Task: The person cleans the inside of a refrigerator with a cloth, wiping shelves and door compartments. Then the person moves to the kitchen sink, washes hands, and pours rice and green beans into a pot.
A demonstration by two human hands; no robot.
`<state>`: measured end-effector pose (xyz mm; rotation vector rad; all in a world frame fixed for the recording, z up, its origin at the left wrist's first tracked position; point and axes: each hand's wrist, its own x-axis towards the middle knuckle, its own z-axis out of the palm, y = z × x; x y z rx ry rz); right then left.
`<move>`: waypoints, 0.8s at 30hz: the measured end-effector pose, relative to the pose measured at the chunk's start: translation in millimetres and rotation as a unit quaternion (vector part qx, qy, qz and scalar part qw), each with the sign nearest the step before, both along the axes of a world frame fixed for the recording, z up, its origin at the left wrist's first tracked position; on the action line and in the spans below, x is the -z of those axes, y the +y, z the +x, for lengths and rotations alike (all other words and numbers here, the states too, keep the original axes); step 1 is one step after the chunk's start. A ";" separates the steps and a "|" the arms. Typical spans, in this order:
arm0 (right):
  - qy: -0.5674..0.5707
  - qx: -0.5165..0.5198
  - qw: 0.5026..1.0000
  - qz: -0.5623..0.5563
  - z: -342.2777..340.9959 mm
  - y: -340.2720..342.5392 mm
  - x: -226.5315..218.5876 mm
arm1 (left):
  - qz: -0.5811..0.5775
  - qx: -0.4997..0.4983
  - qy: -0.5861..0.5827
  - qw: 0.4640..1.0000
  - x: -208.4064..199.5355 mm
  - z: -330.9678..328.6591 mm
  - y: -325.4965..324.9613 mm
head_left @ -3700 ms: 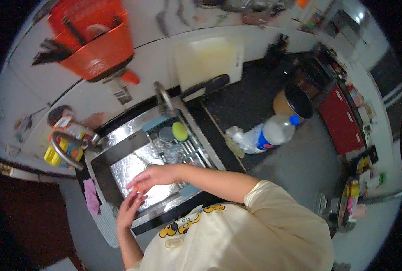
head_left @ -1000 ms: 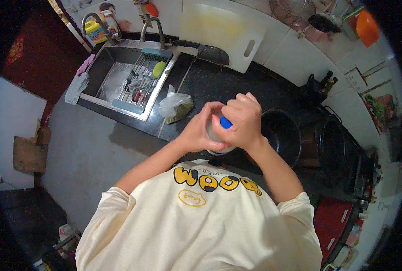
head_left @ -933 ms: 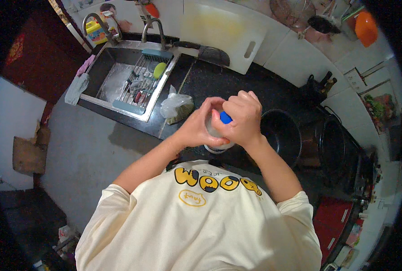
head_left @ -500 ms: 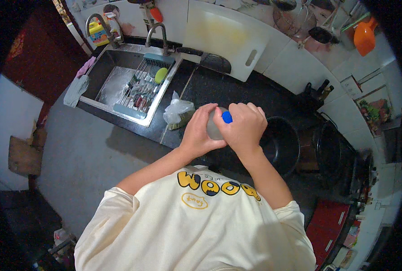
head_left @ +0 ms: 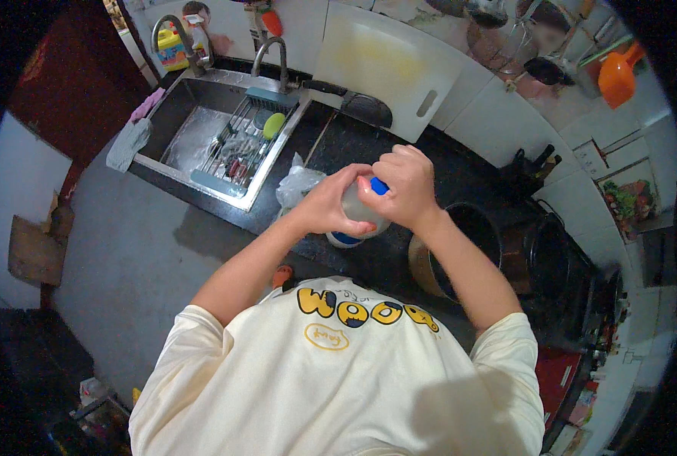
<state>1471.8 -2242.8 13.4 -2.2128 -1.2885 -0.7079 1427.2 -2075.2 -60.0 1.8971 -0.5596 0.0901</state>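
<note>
In front of my chest, over the dark counter, my left hand (head_left: 327, 204) wraps around a pale, translucent bottle (head_left: 354, 204). My right hand (head_left: 408, 182) is closed over its top, with a blue cap (head_left: 379, 185) showing beside the thumb. The bottle leans, and a blue and white patch (head_left: 344, 239) of its lower part shows beneath my left hand. My fingers hide much of the bottle. Just left of my left hand, a clear plastic bag (head_left: 296, 185) with something inside sits on the counter.
A steel sink (head_left: 238, 201) with a dish rack (head_left: 236, 144) lies at the left. A white cutting board (head_left: 376, 57) leans against the wall behind a cleaver (head_left: 366, 109). To the right are a large dark pot (head_left: 477, 232) and a knife holder (head_left: 527, 169).
The bottle has tilted, bringing its blue and white lower part into sight. My right hand has shifted slightly up and left, still on the cap; my left hand keeps its hold.
</note>
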 end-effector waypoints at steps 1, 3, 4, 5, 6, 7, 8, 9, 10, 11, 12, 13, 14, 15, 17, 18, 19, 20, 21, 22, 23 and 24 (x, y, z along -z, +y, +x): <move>0.008 -0.033 0.999 -0.029 7.9 -4.0 -3.9 | 0.004 0.020 0.003 1.000 -1.9 5.1 0.4; 0.026 -0.100 0.991 -0.086 20.4 -12.6 -12.5 | 0.009 0.049 0.009 0.999 -3.9 11.3 0.7; 0.022 -0.115 0.988 -0.104 21.0 -15.2 -16.1 | 0.010 0.058 0.012 0.998 -3.9 13.3 1.3; 0.017 -0.131 0.984 -0.123 21.1 -17.3 -20.7 | 0.011 0.067 0.016 0.998 -4.0 14.8 1.4; 0.015 -0.146 0.979 -0.142 20.3 -19.8 -24.3 | 0.001 0.068 0.010 0.998 -2.7 14.8 0.5; 0.027 -0.138 0.976 -0.165 18.4 -22.2 -29.1 | -0.009 0.069 0.005 0.998 -1.4 14.6 -0.5; 0.039 -0.131 0.972 -0.189 15.3 -24.5 -34.7 | -0.020 0.070 -0.001 0.997 -0.4 14.5 -1.5; 0.052 -0.122 0.968 -0.212 12.1 -27.8 -38.9 | -0.016 0.074 0.016 0.997 -3.1 13.9 -2.4; 0.062 -0.115 0.967 -0.220 9.4 -31.3 -41.0 | -0.013 0.078 0.032 0.996 -8.7 12.7 -2.8; 0.072 -0.107 0.965 -0.228 6.7 -34.9 -42.5 | -0.009 0.081 0.049 0.995 -12.1 12.4 -3.6; 0.081 -0.101 0.963 -0.235 4.3 -37.0 -44.1 | -0.003 0.084 0.051 0.995 -12.9 12.5 -4.1; 0.100 -0.098 0.960 -0.242 2.4 -38.6 -47.2 | 0.002 0.086 0.054 0.995 -13.5 12.8 -4.9; 0.118 -0.094 0.957 -0.249 0.7 -39.8 -50.7 | 0.008 0.088 0.057 0.994 -13.5 13.2 -5.6; 0.136 -0.089 0.953 -0.255 -0.9 -41.3 -53.0 | 0.005 0.092 0.051 0.994 -11.8 14.2 -7.0; 0.159 -0.097 0.950 -0.250 -3.0 -43.5 -53.5 | -0.001 0.099 0.040 0.994 -6.6 15.8 -9.1; 0.171 -0.102 0.948 -0.248 -3.4 -45.0 -53.8 | 0.002 0.101 0.045 0.994 -8.9 15.1 -9.7; 0.178 -0.111 0.949 -0.236 -3.7 -46.5 -54.0 | 0.006 0.103 0.051 0.993 -13.3 13.2 -9.9; 0.186 -0.120 0.949 -0.224 -4.1 -47.8 -54.2 | 0.010 0.104 0.056 0.993 -15.5 12.4 -10.3; 0.193 -0.130 0.949 -0.213 -4.4 -48.6 -55.0 | 0.002 0.105 0.052 0.993 -14.9 12.6 -10.6; 0.210 -0.133 0.947 -0.204 -3.7 -49.4 -56.4 | -0.005 0.107 0.047 0.993 -13.6 13.0 -11.1; 0.227 -0.136 0.944 -0.196 -2.5 -50.1 -58.2 | -0.013 0.109 0.043 0.993 -13.0 13.2 -11.5; 0.244 -0.139 0.941 -0.187 -1.5 -50.5 -59.8 | -0.013 0.111 0.047 0.993 -13.4 13.8 -11.9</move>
